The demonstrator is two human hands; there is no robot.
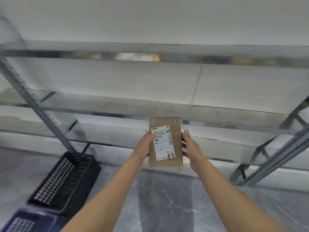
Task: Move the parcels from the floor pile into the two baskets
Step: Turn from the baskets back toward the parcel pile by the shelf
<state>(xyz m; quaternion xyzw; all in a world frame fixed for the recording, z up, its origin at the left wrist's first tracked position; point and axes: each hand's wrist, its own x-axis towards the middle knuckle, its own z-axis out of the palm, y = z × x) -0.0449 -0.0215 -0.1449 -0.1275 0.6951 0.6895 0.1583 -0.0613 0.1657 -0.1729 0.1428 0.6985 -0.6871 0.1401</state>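
Head view shows a brown parcel (177,158) with a white shipping label, held up between both hands, clear of the floor (167,201). The left hand (143,148) grips its left edge, thumb across the label; the right hand (192,148) clasps the right edge, fingers curled behind. Behind it stands a metal shelving rack (150,109), its shelf rims running across (blurred here). A black basket (83,185) sits on the floor at lower left, by the rack's slanting upright (33,101); a blue basket (33,216) lies just beside it. Open floor stretches under the arms, between the baskets and the rack's right leg (267,164).
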